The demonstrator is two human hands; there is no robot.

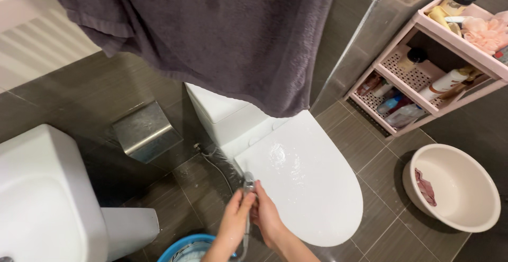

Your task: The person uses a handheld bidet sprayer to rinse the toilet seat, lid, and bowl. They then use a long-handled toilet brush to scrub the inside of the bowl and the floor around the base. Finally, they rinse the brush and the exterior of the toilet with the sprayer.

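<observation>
Two hands, the left hand (pixel 234 224) and right hand (pixel 268 220), close together around a slim chrome spray nozzle (pixel 248 181), its long axis pointing up-frame at the closed white toilet lid (pixel 307 182) (wet, glistening) just beyond.

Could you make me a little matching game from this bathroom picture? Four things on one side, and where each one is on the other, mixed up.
Things:
1. spray hose
2. grey towel
3. beige basin
4. pink shelf rack

Places:
A. on the floor tiles at the right, a reddish cloth inside
B. hanging above the toilet tank
C. against the wall at upper right, holding bottles
D. held in both hands beside the closed toilet lid

Pairs: 1-D, 2-B, 3-A, 4-C
</observation>
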